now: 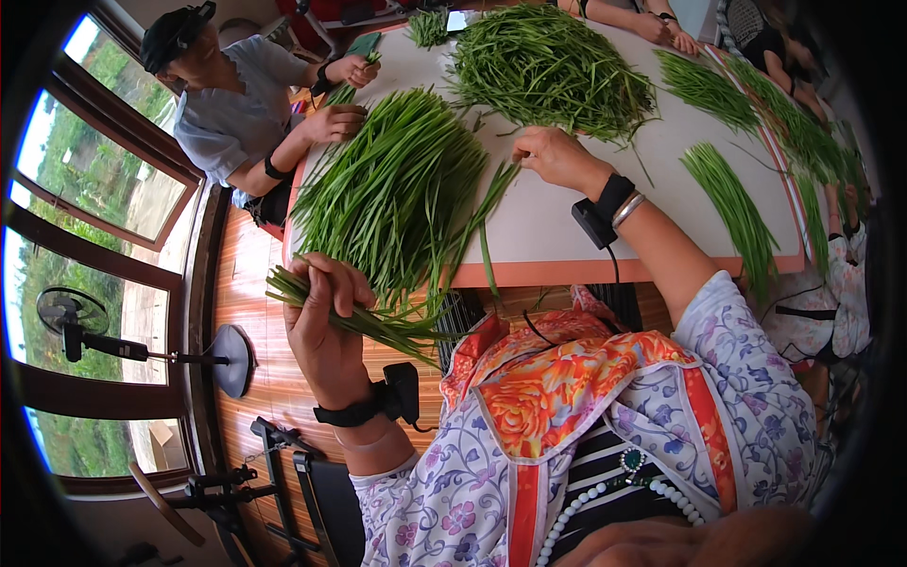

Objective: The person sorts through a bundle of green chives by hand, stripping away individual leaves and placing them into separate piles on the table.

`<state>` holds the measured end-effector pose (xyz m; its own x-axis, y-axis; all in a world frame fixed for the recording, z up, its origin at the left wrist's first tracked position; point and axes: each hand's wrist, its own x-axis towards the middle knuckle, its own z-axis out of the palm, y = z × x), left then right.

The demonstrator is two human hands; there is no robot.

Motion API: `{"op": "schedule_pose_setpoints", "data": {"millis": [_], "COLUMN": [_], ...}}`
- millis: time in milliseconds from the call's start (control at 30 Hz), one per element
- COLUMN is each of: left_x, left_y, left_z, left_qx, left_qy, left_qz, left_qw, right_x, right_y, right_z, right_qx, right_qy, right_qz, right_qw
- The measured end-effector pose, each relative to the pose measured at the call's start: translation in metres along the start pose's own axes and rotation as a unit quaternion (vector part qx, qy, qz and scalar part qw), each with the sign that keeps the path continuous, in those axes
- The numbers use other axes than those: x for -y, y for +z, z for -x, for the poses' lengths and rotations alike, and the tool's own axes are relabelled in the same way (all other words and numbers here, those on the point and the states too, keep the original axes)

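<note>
My left hand (326,312) is closed around a small bunch of garlic chives (378,324), off the table's near edge, with the cut ends poking out to the left and the leaves trailing right. Over the table, my right hand (562,159) is pinched at the tips of a few loose garlic chives (497,187), which hang down along the right side of a big pile. That pile of long green garlic chives (397,180) lies on the white tabletop (567,217), its leaves drooping over the near edge.
A larger heap of chives (548,71) lies farther back. Neat bunches (729,203) rest on the right. At the left, a co-worker (236,113) handles chives; other people's hands (666,30) show at the far side. A black stand (274,472) is at lower left.
</note>
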<state>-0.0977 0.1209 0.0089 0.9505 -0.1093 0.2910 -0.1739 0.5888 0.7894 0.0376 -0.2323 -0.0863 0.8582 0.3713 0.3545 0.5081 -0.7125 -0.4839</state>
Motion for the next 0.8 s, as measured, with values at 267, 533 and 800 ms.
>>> {"op": "schedule_pose_setpoints", "data": {"millis": [267,533,800], "left_x": [-0.018,-0.046,0.035], "left_y": [0.001,0.006,0.018], "left_z": [0.014,0.02,-0.004], "left_qx": [-0.046,-0.14,-0.039], "left_qy": [-0.038,0.14,-0.097], "left_qz": [0.024,-0.084,-0.147], "left_qw": [0.998,0.977,0.984], "right_x": [-0.008,-0.011,0.028], "right_y": [0.013,0.008,-0.023], "right_z": [-0.005,-0.001,0.004], "right_qx": [0.014,0.035,0.031], "right_qy": [0.033,0.027,-0.04], "right_qz": [0.045,0.073,-0.041], "right_qw": [0.998,0.996,0.998]}}
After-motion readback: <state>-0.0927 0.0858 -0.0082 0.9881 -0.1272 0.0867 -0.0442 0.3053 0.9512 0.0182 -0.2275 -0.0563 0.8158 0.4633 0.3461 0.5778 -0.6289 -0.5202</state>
